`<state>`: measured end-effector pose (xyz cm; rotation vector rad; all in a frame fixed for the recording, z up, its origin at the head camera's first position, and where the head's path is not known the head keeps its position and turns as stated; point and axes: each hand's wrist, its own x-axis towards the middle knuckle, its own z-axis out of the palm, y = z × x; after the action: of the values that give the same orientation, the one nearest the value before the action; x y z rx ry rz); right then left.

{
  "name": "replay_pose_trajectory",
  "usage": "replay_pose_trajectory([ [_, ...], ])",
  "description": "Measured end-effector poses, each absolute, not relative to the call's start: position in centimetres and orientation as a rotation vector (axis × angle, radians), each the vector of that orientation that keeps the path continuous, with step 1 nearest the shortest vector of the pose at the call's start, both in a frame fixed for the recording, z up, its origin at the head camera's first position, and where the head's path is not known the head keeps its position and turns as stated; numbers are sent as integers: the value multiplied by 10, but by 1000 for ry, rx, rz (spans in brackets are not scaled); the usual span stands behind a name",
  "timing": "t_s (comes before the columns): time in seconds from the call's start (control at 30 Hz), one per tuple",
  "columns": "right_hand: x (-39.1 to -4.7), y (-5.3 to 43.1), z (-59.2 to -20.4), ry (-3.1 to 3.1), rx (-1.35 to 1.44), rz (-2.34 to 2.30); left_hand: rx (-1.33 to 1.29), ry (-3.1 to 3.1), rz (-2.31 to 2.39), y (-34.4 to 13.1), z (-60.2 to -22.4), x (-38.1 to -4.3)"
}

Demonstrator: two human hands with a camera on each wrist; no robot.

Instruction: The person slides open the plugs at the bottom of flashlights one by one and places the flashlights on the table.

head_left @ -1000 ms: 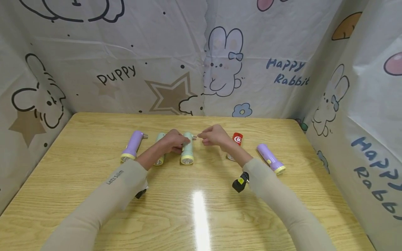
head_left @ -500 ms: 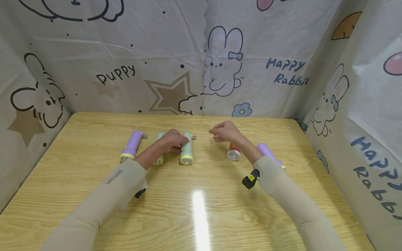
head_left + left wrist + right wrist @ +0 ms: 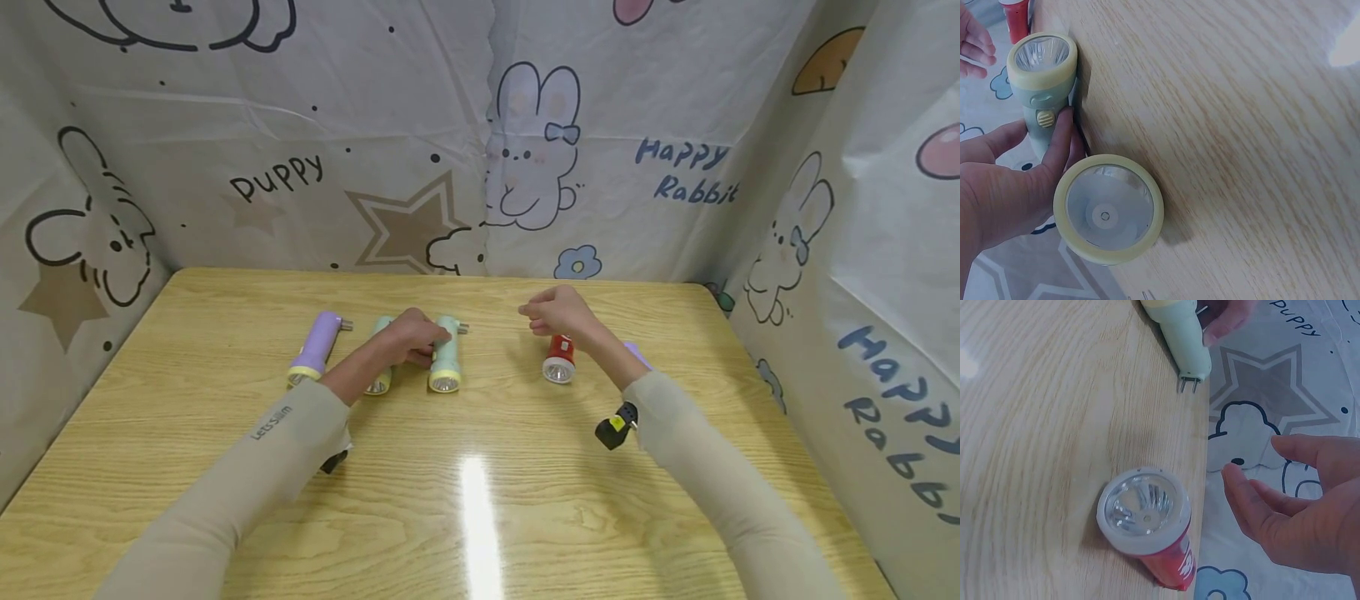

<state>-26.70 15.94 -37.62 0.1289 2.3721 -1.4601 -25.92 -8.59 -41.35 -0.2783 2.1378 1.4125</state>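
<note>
My left hand [image 3: 411, 333] grips a mint-green flashlight [image 3: 446, 358] with a pale yellow head, lying on the wooden table. In the left wrist view, thumb and fingers are on either side of its body [image 3: 1040, 132], just behind the yellow switch [image 3: 1045, 119]. Two metal prongs [image 3: 1189, 385] stick out at its tail. Another mint-green flashlight [image 3: 379, 380] lies just left, partly hidden by my left hand and wrist. My right hand [image 3: 558, 312], fingers loosely bent and holding nothing, hovers beyond a red flashlight [image 3: 558, 360] with a white head [image 3: 1144, 511].
A purple flashlight [image 3: 318, 343] with prongs lies at the left. Another purple flashlight [image 3: 637, 353] is mostly hidden behind my right forearm. Printed cloth walls [image 3: 300, 217] stand behind the wooden table [image 3: 405, 517] and at its sides.
My right hand has moved away from the green flashlight's prongs, to the right and slightly back, uncovering the red flashlight's head and covering more of the right purple one. My left hand keeps its hold.
</note>
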Motion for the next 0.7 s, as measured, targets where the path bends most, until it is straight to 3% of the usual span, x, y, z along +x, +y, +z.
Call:
replay_pose_trajectory([
  [0.7, -264, 202, -377, 2500, 241, -1364, -270, 2158, 1401, -85, -414, -259],
])
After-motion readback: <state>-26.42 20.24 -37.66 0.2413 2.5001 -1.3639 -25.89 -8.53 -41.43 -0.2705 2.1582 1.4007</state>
